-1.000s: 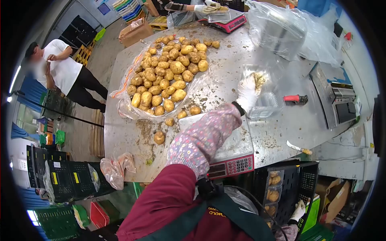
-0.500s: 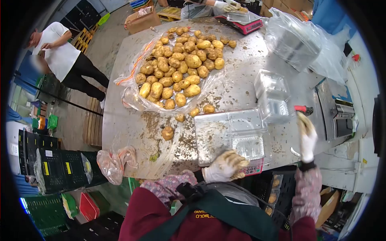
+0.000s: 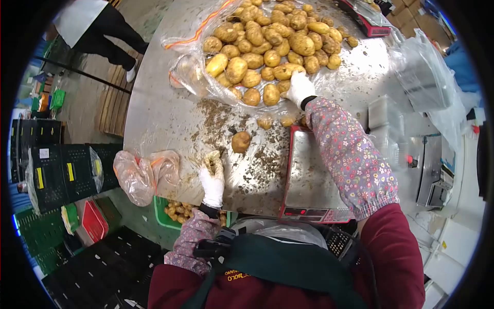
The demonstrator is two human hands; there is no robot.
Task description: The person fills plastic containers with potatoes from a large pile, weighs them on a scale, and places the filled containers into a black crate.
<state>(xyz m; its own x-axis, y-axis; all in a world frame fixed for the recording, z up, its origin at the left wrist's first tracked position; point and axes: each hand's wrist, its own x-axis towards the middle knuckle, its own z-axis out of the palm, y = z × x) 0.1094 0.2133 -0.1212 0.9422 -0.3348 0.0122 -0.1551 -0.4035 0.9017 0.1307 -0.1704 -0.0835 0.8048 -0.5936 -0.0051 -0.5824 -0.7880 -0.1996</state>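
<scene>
My right hand [image 3: 299, 90], in a white glove, reaches to the near edge of the potato pile. Its fingers close on a long yellow potato [image 3: 287, 71]. The heap of soil-marked potatoes [image 3: 254, 36] lies on an opened clear plastic bag [image 3: 190, 77]. Low over the metal table, my left hand [image 3: 212, 180] has its dirty gloved fingers curled; what lies in them is hidden. One loose potato [image 3: 241, 142] sits just beyond that hand, to the right. A red-framed scale [image 3: 309, 177] stands between my arms, partly covered by my right sleeve.
Stacked clear plastic boxes [image 3: 386, 121] stand right of my sleeve. A crumpled bag [image 3: 136, 177] hangs at the table's left edge, above a green crate [image 3: 163, 213] of potatoes. Another scale [image 3: 368, 20] is at the far right. A person [image 3: 98, 26] stands at far left.
My right hand has moved from the right side to the potato pile. My left hand has left the scale for the table to its left. The clear box on the scale no longer shows.
</scene>
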